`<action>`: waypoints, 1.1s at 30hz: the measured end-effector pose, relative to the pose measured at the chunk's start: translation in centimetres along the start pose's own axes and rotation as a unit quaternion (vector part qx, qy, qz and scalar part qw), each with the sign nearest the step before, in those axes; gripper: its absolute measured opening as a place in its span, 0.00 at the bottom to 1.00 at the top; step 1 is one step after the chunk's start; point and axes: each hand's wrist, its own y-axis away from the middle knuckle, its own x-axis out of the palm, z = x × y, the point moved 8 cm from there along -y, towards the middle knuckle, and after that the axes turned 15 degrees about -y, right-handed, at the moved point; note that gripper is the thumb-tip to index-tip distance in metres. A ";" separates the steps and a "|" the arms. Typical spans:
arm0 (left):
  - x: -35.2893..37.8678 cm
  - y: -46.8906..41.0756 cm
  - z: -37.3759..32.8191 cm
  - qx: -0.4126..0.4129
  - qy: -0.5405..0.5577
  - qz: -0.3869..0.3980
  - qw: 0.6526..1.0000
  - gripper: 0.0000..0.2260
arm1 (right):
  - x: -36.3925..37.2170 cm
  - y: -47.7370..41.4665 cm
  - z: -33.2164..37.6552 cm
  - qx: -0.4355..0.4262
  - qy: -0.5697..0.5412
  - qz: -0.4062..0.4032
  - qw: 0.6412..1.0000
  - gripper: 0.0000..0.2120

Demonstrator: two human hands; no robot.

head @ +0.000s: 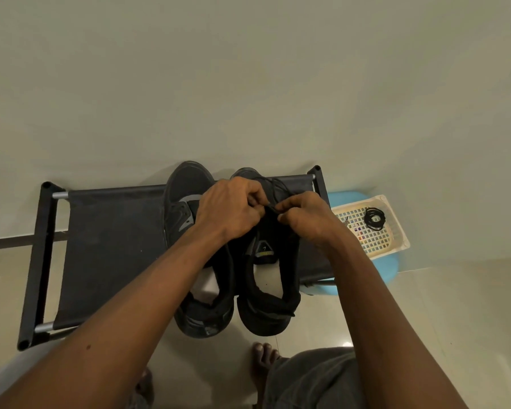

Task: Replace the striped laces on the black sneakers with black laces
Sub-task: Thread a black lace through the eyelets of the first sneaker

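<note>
Fingertips of left hand and right hand pinch a black lace, likely limp and light, over the right sneaker; best gripped near its tip.

You get one view only — the camera on your head, facing forward and steeply down, close above your left hand and right hand at the bench, wide enough to catch the wall and your foot.

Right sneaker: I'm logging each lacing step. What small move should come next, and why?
Probably draw the black lace snug through the eyelet: left hand and right hand pinch it over the right sneaker, and slack loops loosely toward the toe. A second lace lies coiled in the basket.
</note>
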 end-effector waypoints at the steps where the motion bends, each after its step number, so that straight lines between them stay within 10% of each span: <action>1: 0.1 0.0 -0.1 0.002 -0.006 0.006 1.000 0.07 | 0.0 0.0 0.0 0.001 -0.002 0.001 1.000 0.10; 33: 0.1 0.3 -0.7 -0.006 -0.012 -0.039 0.999 0.09 | -0.7 -0.5 0.3 -0.066 0.082 -0.051 0.993 0.04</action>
